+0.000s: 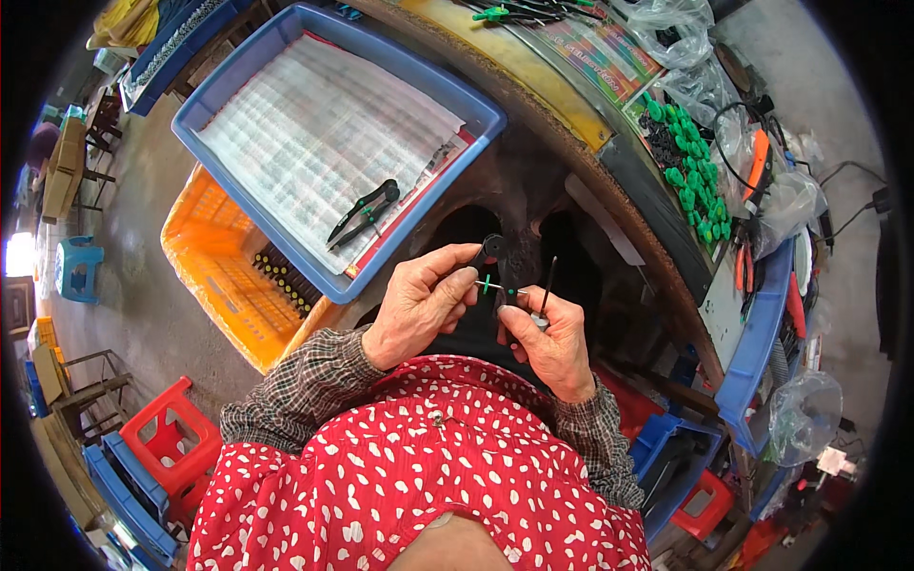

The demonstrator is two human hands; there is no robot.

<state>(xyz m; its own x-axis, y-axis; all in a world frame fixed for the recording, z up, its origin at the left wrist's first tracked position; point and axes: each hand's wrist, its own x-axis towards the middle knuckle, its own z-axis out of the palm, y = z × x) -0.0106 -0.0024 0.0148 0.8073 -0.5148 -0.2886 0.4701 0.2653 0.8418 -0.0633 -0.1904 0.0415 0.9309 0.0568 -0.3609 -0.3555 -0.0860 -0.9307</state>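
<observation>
Held in front of my red apron, a black tool with a round end is pinched in my left hand. It resembles the black snips lying in the blue tray, though fingers hide much of it. A small green piece sits on a thin metal rod between my hands. My right hand closes on the tool's other side, where a dark part with a green dot shows. Rising from those right fingers is a thin black stick, with a small whitish piece at its lower end.
A blue tray lined with white sheeting rests over an orange crate holding dark, yellow-tipped pieces. Along the right curves a workbench with many green-and-black parts, orange-handled pliers and plastic bags. A red stool stands lower left.
</observation>
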